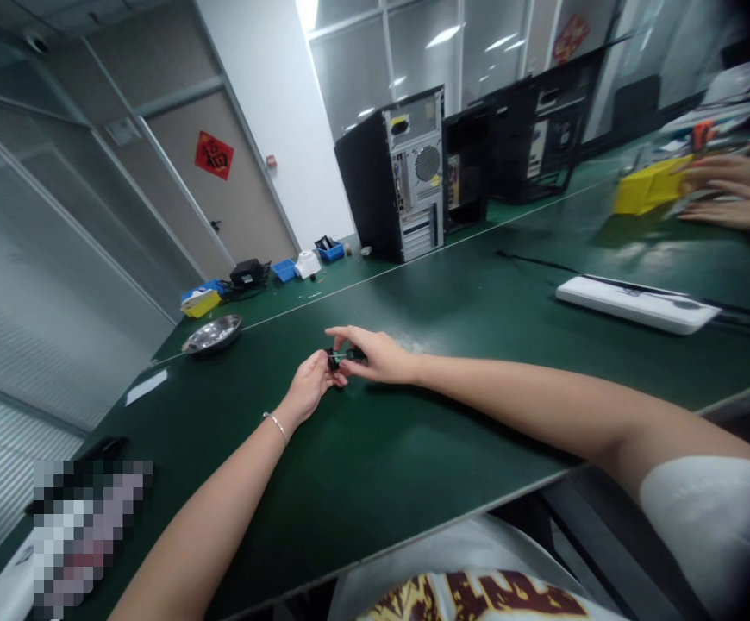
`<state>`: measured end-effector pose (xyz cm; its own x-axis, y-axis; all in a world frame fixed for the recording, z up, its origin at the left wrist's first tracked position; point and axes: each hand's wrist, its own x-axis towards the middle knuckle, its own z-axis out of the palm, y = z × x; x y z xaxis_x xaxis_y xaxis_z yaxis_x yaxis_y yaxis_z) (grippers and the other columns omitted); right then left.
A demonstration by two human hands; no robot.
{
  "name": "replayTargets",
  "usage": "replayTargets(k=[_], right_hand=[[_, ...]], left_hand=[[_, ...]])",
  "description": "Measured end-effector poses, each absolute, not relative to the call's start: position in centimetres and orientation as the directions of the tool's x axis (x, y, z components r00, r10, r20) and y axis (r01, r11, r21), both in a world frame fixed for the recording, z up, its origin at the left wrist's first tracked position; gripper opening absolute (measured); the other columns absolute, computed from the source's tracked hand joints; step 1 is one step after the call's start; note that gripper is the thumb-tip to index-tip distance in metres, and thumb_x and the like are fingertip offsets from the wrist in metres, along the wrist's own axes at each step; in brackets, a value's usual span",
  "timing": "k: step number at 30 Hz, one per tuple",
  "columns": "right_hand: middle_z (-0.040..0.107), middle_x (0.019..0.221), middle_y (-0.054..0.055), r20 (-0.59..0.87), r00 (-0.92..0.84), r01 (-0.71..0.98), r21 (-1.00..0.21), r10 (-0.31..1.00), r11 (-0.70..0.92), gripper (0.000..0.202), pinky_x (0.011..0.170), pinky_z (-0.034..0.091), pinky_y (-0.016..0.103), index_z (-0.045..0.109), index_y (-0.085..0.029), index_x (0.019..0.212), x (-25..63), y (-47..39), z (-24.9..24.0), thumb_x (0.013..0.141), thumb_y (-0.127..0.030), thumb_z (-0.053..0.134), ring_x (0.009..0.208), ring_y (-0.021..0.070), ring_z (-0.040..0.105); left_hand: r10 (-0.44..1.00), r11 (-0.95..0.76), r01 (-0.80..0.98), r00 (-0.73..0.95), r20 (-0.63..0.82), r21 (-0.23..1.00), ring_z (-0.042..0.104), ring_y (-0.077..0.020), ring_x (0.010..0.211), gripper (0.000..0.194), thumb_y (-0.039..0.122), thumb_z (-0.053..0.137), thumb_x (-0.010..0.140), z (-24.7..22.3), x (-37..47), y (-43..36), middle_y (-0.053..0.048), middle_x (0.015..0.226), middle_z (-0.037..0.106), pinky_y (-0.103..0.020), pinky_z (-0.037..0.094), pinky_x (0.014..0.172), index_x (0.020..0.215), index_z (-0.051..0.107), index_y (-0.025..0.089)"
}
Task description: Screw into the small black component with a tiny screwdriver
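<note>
Over the green table (pixel 453 448), my left hand (pixel 305 386) pinches a small black part (pixel 333 360) with a bit of green on it. What the part is, I cannot make out. In my right hand (pixel 384 357) is a small screwdriver (pixel 353 354) with a dark handle, mostly hidden by the fingers. Its thin metal shaft points left at the black part, and the tip reaches it or lies in front of it. The two hands are close together, the right thumb low and the index finger stretched out above the shaft.
Computer cases (pixel 421 185) stand along the back. A metal dish (pixel 213 334) lies at left, with small blue bins (pixel 284 271) and a black adapter (pixel 249 273) beyond. A white power strip (pixel 637 304) lies right. Another person's hands (pixel 737 197) touch a yellow box (pixel 650 190).
</note>
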<state>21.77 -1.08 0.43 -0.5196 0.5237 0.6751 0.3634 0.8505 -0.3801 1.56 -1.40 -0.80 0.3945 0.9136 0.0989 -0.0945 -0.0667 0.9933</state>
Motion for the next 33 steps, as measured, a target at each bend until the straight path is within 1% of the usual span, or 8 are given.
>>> replayTargets(k=[4,9,13,16,20,25,29,33], right_hand=[[0.064,0.116,0.008,0.646,-0.54,0.447,-0.323,0.539,0.834,0.054,0.071,0.049,0.026,0.041,-0.021,0.142,21.58,-1.47,0.66,0.089,-0.022,0.053,0.091,0.017,0.062],[0.065,0.118,0.007,0.644,-0.524,0.48,-0.318,0.558,0.818,0.053,0.069,0.047,0.024,0.041,-0.021,0.141,21.49,-1.57,0.69,0.089,-0.021,0.053,0.092,0.0168,0.064],[0.066,0.118,0.008,0.646,-0.534,0.468,-0.312,0.546,0.827,0.051,0.071,0.048,0.025,0.042,-0.02,0.141,21.47,-1.67,0.7,0.09,-0.021,0.053,0.093,0.0171,0.065],[0.066,0.119,0.008,0.636,-0.534,0.475,-0.32,0.557,0.82,0.05,0.074,0.049,0.026,0.043,-0.021,0.141,21.35,-1.77,0.71,0.091,-0.02,0.053,0.099,0.0184,0.065],[0.066,0.121,0.009,0.61,-0.53,0.495,-0.342,0.589,0.799,0.05,0.079,0.051,0.028,0.045,-0.022,0.14,21.22,-1.64,0.62,0.091,-0.019,0.054,0.106,0.0204,0.065],[0.065,0.124,0.01,0.611,-0.562,0.421,-0.369,0.558,0.828,0.049,0.086,0.052,0.032,0.046,-0.021,0.14,21.22,-1.23,0.2,0.092,-0.022,0.055,0.109,0.0209,0.064],[0.063,0.125,0.012,0.664,-0.542,0.327,-0.398,0.515,0.857,0.048,0.09,0.052,0.034,0.047,-0.02,0.14,21.18,-1.43,0.17,0.092,-0.025,0.056,0.109,0.0211,0.063],[0.061,0.125,0.012,0.734,-0.44,0.292,-0.428,0.518,0.855,0.043,0.087,0.053,0.035,0.049,-0.021,0.135,21.3,-1.57,0.41,0.092,-0.023,0.054,0.106,0.0209,0.062]], left_hand=[[0.913,-0.075,-0.072,0.397,0.097,0.995,0.067,-0.0135,0.066,0.041,0.054,0.066,0.085,-0.97,1.59,-1.34,-0.002,0.075,0.066,-0.027,0.052,0.066,0.09,0.051,0.016],[0.909,-0.091,-0.067,0.402,0.111,0.994,0.068,-0.0131,0.067,0.043,0.055,0.066,0.084,-1.1,1.58,-1.26,-0.002,0.076,0.067,-0.026,0.052,0.066,0.09,0.051,0.016],[0.91,-0.109,-0.044,0.398,0.117,0.993,0.07,-0.0151,0.069,0.044,0.056,0.066,0.084,-1.24,1.7,-1.22,-0.003,0.076,0.067,-0.027,0.053,0.067,0.095,0.052,0.016],[0.91,-0.118,-0.021,0.397,0.117,0.993,0.071,-0.0168,0.072,0.045,0.055,0.066,0.084,-1.24,1.89,-1.3,-0.004,0.08,0.069,-0.03,0.055,0.07,0.1,0.054,0.015],[0.908,-0.14,-0.003,0.398,0.129,0.99,0.072,-0.0193,0.077,0.05,0.051,0.072,0.081,-1.25,2.0,-1.37,-0.007,0.085,0.072,-0.033,0.056,0.075,0.109,0.055,0.013],[0.92,-0.111,-0.029,0.376,0.113,0.993,0.071,-0.0198,0.081,0.046,0.047,0.072,0.081,-1.56,1.7,-1.06,-0.009,0.092,0.072,-0.035,0.056,0.08,0.109,0.059,0.012],[0.933,-0.188,-0.021,0.309,0.185,0.982,0.068,-0.0168,0.088,0.044,0.041,0.073,0.081,-1.76,1.54,-0.73,-0.008,0.108,0.07,-0.031,0.054,0.086,0.114,0.062,0.014],[0.929,-0.206,-0.025,0.31,0.203,0.978,0.067,-0.0153,0.082,0.046,0.044,0.069,0.084,-1.7,1.56,-0.72,-0.007,0.102,0.071,-0.03,0.053,0.081,0.119,0.061,0.015]])
